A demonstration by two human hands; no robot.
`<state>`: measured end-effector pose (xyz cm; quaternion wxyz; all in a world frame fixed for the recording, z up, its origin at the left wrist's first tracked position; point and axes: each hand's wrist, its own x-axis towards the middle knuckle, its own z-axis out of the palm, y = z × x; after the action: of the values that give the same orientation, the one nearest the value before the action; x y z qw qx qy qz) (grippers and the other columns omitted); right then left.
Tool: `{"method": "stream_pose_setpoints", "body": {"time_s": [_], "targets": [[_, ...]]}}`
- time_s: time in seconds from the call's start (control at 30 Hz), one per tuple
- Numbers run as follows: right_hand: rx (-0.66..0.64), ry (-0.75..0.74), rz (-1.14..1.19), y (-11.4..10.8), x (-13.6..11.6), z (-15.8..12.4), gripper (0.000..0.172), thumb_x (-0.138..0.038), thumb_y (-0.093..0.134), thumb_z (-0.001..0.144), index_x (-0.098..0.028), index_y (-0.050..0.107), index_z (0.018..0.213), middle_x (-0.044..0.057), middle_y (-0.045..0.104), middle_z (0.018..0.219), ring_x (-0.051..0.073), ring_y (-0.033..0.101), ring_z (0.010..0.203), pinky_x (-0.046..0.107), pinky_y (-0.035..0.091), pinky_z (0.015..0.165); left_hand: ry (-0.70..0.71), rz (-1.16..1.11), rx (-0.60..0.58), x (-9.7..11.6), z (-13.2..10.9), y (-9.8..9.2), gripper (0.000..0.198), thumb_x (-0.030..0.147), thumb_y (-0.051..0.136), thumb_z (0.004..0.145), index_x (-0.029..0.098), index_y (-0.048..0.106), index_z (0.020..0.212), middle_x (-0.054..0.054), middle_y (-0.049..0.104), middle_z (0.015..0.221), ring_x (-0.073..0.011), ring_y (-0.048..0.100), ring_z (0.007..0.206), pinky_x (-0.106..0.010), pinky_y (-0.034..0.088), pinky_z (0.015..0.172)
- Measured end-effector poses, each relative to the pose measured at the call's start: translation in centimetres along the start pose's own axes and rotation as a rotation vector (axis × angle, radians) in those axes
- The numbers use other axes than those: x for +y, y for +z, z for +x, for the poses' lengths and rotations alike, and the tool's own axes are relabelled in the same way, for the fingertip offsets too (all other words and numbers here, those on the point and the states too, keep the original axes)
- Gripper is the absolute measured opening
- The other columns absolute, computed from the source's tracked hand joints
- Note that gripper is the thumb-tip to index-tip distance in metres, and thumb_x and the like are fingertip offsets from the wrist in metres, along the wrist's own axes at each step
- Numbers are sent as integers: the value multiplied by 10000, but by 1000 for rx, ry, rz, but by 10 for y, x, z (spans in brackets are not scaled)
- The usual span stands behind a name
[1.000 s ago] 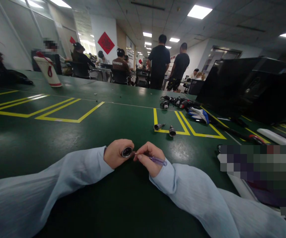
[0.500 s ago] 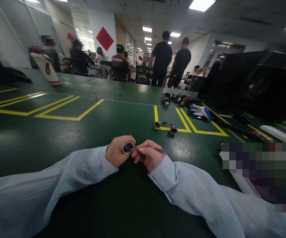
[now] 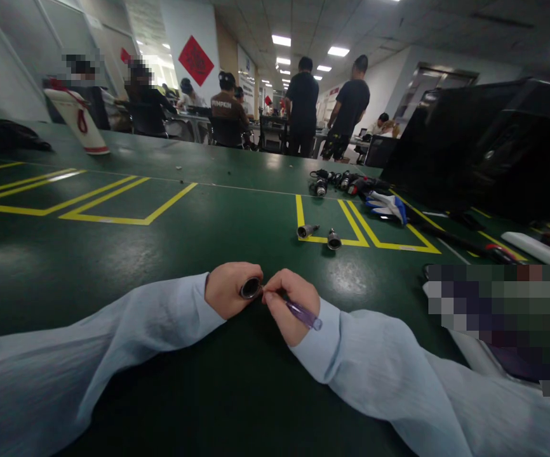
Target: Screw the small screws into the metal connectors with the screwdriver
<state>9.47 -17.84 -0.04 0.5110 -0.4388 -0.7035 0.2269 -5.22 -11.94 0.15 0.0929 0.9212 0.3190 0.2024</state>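
Observation:
My left hand (image 3: 230,289) is closed round a hollow, cup-shaped metal connector (image 3: 251,288), its round open mouth facing up towards me. In my right hand (image 3: 291,301) is a small screwdriver with a see-through purple handle (image 3: 306,315) that lies back across the hand. The fingertips pinch its thin shaft close to the connector's rim; where the tip ends is hidden. On the table beyond, two similar metal pieces lie on their sides: the left one (image 3: 307,231) and the right one (image 3: 334,239).
Dark cables and metal fittings (image 3: 336,182) are heaped farther back, beside a blue-and-white glove (image 3: 387,208). A large black monitor (image 3: 475,146) stands at right. Yellow tape (image 3: 103,221) marks the green table. A white cup (image 3: 77,120) stands at back left; several people are beyond.
The screwdriver's handle has swung down towards me, and its shaft no longer shows across the connector's mouth. The connector has tilted in my left hand. The view has shifted slightly.

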Motion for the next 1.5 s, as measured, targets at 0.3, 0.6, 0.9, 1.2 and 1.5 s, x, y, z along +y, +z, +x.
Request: {"method": "stream_pose_setpoints", "body": {"time_s": [0.3, 0.6, 0.9, 1.2, 1.5], "targets": [[-23, 242, 393, 4, 14, 7, 78, -142, 485, 629, -164, 517, 561, -9, 557, 539, 110, 501, 504, 237, 397, 490, -16, -9, 0, -1, 0, 0, 144, 231, 428, 727, 155, 492, 623, -4, 505, 570, -110, 479, 524, -217, 331, 494], [18, 126, 255, 7, 9, 3, 86, -161, 486, 641, -159, 552, 585, -5, 550, 563, 113, 509, 540, 237, 389, 518, -39, -3, -8, -2, 0, 0, 114, 215, 437, 712, 159, 483, 624, 5, 494, 565, -108, 472, 519, -219, 338, 501], [-13, 116, 315, 1, 7, 2, 121, -130, 473, 632, -173, 535, 537, -5, 556, 554, 126, 528, 575, 254, 405, 573, -1, 38, 9, -2, 1, -1, 152, 259, 421, 752, 159, 478, 652, 11, 493, 573, -101, 476, 531, -207, 343, 499], [-78, 299, 570, 4, 17, 8, 57, -153, 509, 609, -163, 544, 566, -8, 584, 534, 109, 504, 493, 242, 394, 490, 82, -53, 58, -3, -3, -2, 107, 191, 430, 734, 151, 485, 652, 7, 503, 580, -93, 476, 530, -197, 365, 507], [-189, 465, 992, 2, 25, 15, 54, -119, 524, 570, -160, 526, 536, -4, 631, 514, 110, 532, 432, 237, 407, 459, 54, -107, 94, -1, -3, -1, 139, 198, 445, 735, 147, 475, 609, 9, 491, 559, -85, 471, 516, -191, 360, 491]]}}
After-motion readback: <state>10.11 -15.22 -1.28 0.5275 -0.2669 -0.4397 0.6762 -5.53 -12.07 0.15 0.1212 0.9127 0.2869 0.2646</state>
